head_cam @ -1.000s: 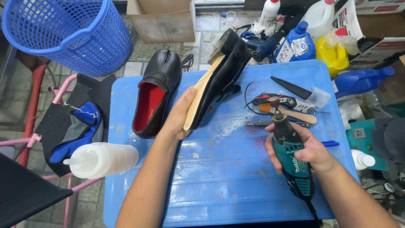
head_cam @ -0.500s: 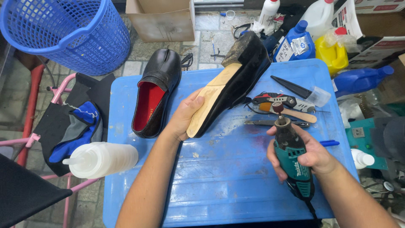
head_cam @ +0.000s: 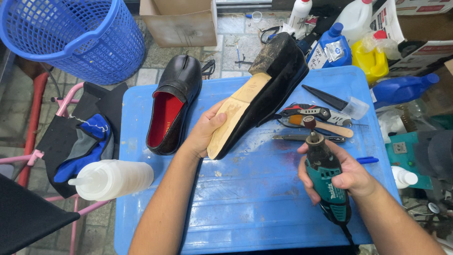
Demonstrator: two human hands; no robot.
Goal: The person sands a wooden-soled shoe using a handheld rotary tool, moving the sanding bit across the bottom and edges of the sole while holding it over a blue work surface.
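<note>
My left hand [head_cam: 206, 129] grips the toe end of a black shoe [head_cam: 264, 92] turned on its side, tan sole facing me, heel pointing away and up. My right hand [head_cam: 347, 174] is wrapped around a teal rotary tool [head_cam: 325, 177] with a small sanding drum at its tip, held upright a short way right of the shoe and apart from it. A second black shoe [head_cam: 172, 109] with a red lining lies on the blue plastic table [head_cam: 245, 208], left of my left hand.
Pliers, a knife and a wooden-handled tool [head_cam: 316, 123] lie behind the rotary tool. A white squeeze bottle [head_cam: 111, 178] lies at the table's left edge. A blue basket [head_cam: 71, 35], cardboard box [head_cam: 181, 21] and several bottles [head_cam: 339, 42] ring the far side.
The shoe in my left hand has tilted and swung so its heel points farther up and right. My right hand with the rotary tool has stayed almost still.
</note>
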